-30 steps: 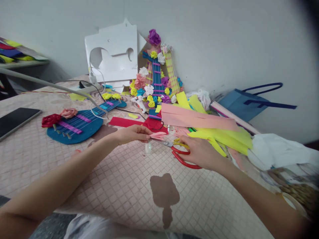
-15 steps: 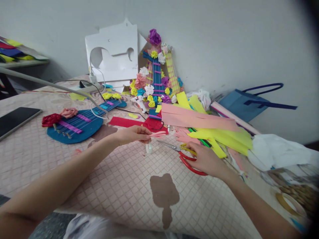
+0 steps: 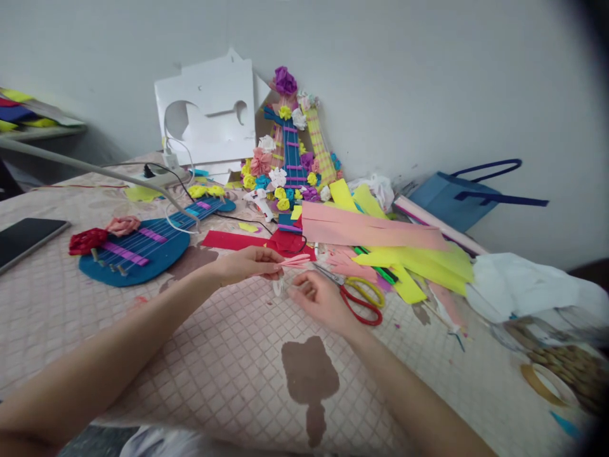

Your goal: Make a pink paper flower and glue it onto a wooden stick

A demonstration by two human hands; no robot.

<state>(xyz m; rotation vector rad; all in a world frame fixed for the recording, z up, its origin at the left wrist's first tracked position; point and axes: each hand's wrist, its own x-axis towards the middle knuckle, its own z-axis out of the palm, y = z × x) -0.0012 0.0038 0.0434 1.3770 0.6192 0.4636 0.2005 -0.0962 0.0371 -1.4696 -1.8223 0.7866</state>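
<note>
Here, pink paper (image 3: 297,260) in left hand (image 3: 248,264).

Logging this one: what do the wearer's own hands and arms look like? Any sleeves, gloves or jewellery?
The left hand and right hand are ungloved, with no rings discernible. Both forearms are bare, with no sleeve, watch or bracelet visible.

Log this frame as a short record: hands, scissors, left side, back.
left hand: pinching folded pink paper
right hand: fingers curled, close to a clear roll; contact unclear
scissors: lying on the table, out of both hands
left side: blue guitar-shaped craft, dark phone
back: white cut-out board
</note>
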